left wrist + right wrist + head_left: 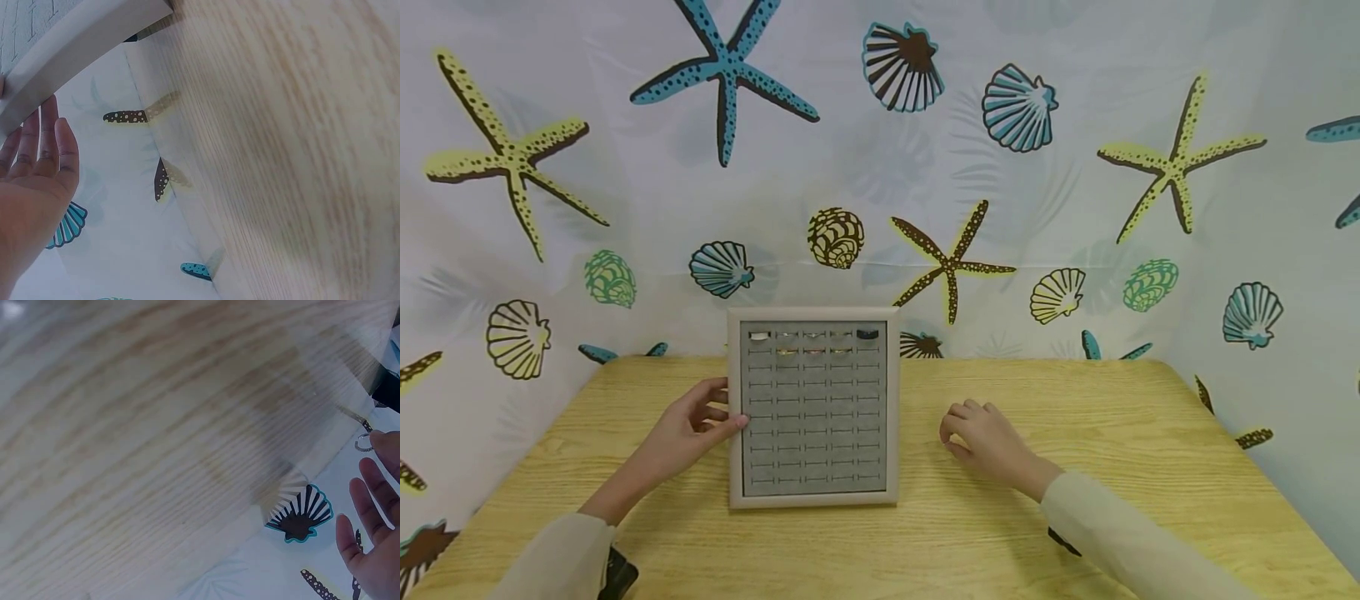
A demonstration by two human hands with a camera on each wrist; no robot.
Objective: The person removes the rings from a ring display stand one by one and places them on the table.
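the left hand (691, 423) grips the ring board (812, 457), thumb over its edge. right of that grip, the right hand (988, 439) seemingly pinches a small ring (359, 448).

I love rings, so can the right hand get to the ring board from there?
Probably yes. The right hand is close beside the ring board, with only table between them, and the left hand grips the opposite edge. The right hand seems to hold a ring, though.
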